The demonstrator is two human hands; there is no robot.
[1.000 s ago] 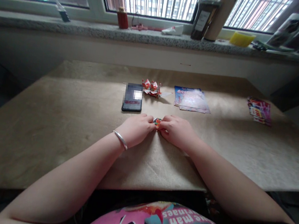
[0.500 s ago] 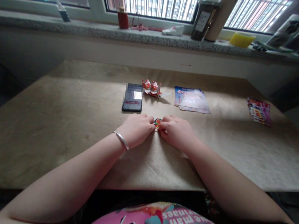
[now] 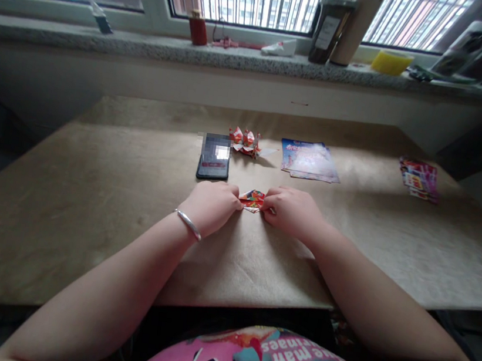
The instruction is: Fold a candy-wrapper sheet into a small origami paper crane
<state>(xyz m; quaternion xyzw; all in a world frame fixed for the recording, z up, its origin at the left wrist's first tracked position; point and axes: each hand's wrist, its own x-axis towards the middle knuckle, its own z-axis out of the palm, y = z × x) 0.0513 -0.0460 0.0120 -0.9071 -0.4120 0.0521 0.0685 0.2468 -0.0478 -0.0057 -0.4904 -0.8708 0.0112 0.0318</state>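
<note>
Both hands rest on the worktop point(image 3: 88, 196), the left hand point(image 3: 211, 206) and right hand point(image 3: 292, 211) each with fingers clamped on one end of a small folded paper piece point(image 3: 252, 200) between them. Just beyond lies a phone point(image 3: 214, 159), beside other folded paper shapes point(image 3: 245, 141).

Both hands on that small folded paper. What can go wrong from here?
1. The left hand and right hand pinch the paper at opposite ends. It is small, so a pull may tear it or slip it out of one grip.
2. The fingers cover much of it, so a crease might land off line.
3. The phone lies just beyond the left hand on the table; a knuckle might nudge it.
</note>
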